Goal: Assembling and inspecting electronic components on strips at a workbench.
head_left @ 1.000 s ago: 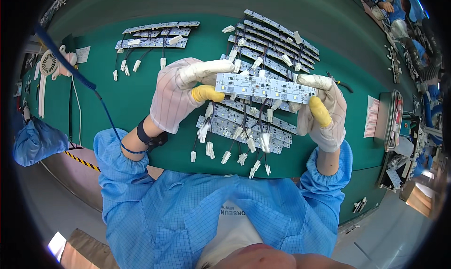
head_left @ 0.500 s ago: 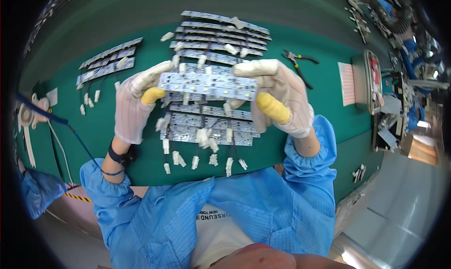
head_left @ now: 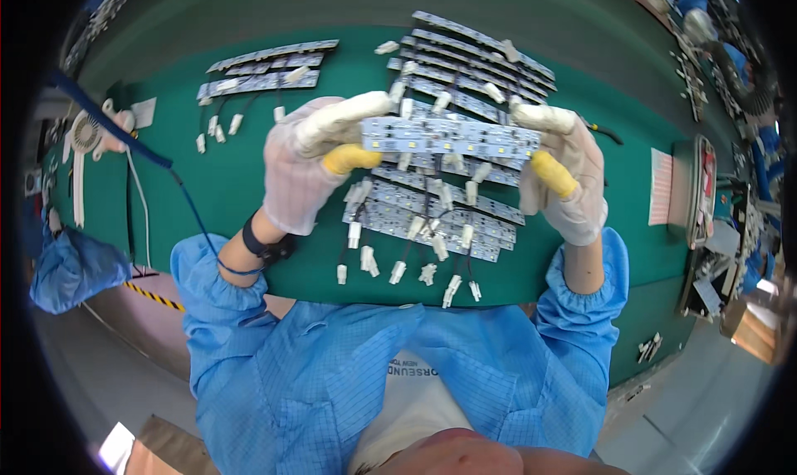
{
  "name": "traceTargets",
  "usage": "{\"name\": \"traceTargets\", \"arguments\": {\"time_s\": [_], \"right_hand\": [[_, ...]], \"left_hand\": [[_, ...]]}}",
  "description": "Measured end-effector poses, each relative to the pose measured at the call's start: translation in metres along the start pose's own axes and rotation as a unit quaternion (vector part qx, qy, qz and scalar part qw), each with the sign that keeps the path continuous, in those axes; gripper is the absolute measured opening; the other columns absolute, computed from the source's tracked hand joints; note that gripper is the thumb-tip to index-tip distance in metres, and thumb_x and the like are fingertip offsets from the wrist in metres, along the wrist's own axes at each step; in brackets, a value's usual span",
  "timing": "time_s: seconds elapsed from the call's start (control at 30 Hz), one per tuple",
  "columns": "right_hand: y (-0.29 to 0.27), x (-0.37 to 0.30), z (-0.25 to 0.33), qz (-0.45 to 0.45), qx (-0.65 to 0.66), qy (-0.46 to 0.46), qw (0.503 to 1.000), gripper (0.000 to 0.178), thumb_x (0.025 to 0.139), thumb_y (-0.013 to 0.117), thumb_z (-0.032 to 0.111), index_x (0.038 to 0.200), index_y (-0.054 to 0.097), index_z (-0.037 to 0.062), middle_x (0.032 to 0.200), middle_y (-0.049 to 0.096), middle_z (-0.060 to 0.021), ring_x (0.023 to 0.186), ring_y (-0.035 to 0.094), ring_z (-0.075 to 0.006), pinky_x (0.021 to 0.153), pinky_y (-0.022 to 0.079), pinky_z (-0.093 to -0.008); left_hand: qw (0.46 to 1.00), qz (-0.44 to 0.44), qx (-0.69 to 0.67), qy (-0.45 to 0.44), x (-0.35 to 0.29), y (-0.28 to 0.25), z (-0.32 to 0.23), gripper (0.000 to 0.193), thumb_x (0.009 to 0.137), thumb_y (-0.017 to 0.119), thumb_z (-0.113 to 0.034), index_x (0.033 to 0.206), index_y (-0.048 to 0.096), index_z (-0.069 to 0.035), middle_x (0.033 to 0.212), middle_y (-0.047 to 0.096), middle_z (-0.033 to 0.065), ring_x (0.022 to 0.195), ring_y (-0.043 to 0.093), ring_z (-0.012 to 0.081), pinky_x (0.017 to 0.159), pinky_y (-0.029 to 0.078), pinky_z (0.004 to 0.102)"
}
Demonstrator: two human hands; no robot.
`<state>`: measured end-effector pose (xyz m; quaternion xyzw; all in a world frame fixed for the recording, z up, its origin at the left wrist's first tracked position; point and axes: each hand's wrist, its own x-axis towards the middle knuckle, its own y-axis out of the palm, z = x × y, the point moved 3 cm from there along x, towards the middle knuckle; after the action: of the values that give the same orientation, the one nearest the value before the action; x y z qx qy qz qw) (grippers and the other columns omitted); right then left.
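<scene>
Both of my hands wear pale gloves with yellow thumb covers. Between them an LED circuit board strip [head_left: 452,138] is held up roughly level, its row of small yellowish LEDs showing. My left hand [head_left: 320,151] pinches the strip's left end between thumb and fingers. At the right end, my right hand [head_left: 564,164] grips it the same way. Beneath the strip, more LED boards [head_left: 440,219] lie in overlapping rows, partly hidden by it and my hands. White connectors [head_left: 439,246] on dark wires hang from these boards toward me.
A smaller group of LED boards [head_left: 270,81] lies at the far left of the green mat [head_left: 191,226]. Cutting pliers [head_left: 608,133] are partly behind my right hand. A small fan [head_left: 95,131] stands left; a metal box [head_left: 691,189] sits right, beside a pink-lined sheet [head_left: 661,185].
The view has swung, so the bench contents appear farther right. The strip stays in both hands, and my right-hand grip has shifted toward its end. The pliers are now mostly covered.
</scene>
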<state>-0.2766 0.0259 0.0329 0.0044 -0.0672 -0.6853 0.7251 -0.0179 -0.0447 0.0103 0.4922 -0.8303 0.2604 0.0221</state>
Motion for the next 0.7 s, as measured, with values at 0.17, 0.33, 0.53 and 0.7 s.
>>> {"name": "traceTargets", "arguments": {"time_s": [0.17, 0.33, 0.53, 0.7], "right_hand": [[0.004, -0.003, 0.002, 0.013, -0.034, 0.011, 0.999, 0.074, 0.077, 0.068, 0.045, 0.120, 0.043, -0.0090, 0.113, 0.055, -0.0158, 0.097, 0.056, -0.0151, 0.077, 0.045, -0.0217], [0.000, 0.002, -0.005, -0.012, -0.031, 0.059, 0.998, 0.079, 0.075, 0.070, 0.049, 0.122, 0.041, -0.0086, 0.110, 0.057, -0.0157, 0.089, 0.058, -0.0132, 0.068, 0.046, -0.0192], [0.006, 0.004, 0.001, 0.021, 0.039, -0.017, 0.999, 0.052, 0.085, 0.062, 0.025, 0.120, 0.044, -0.0093, 0.092, 0.062, -0.0169, 0.045, 0.049, -0.0055, 0.041, 0.034, -0.0160], [0.010, 0.000, 0.009, 0.027, -0.015, 0.004, 1.000, 0.046, 0.082, 0.062, 0.014, 0.119, 0.047, -0.0078, 0.094, 0.062, -0.0171, 0.045, 0.049, -0.0064, 0.045, 0.037, -0.0172]], "left_hand": [[0.996, -0.029, 0.081, 0.009, 0.003, -0.004, 0.008, 0.054, 0.080, 0.066, -0.035, 0.117, 0.056, 0.002, 0.109, 0.064, 0.0140, 0.093, 0.063, 0.0171, 0.081, 0.051, 0.0269], [0.999, -0.027, -0.047, 0.004, 0.004, -0.002, -0.003, 0.053, 0.081, 0.065, -0.037, 0.117, 0.057, 0.001, 0.108, 0.064, 0.0137, 0.091, 0.063, 0.0161, 0.078, 0.051, 0.0260], [0.999, -0.013, 0.011, 0.033, 0.007, -0.002, 0.000, 0.051, 0.082, 0.065, -0.033, 0.117, 0.056, 0.002, 0.112, 0.061, 0.0147, 0.095, 0.062, 0.0176, 0.080, 0.050, 0.0281], [0.996, -0.041, 0.083, 0.004, 0.008, 0.003, 0.010, 0.042, 0.081, 0.067, -0.024, 0.119, 0.059, -0.007, 0.099, 0.068, 0.0061, 0.085, 0.064, 0.0145, 0.076, 0.048, 0.0245]]}}
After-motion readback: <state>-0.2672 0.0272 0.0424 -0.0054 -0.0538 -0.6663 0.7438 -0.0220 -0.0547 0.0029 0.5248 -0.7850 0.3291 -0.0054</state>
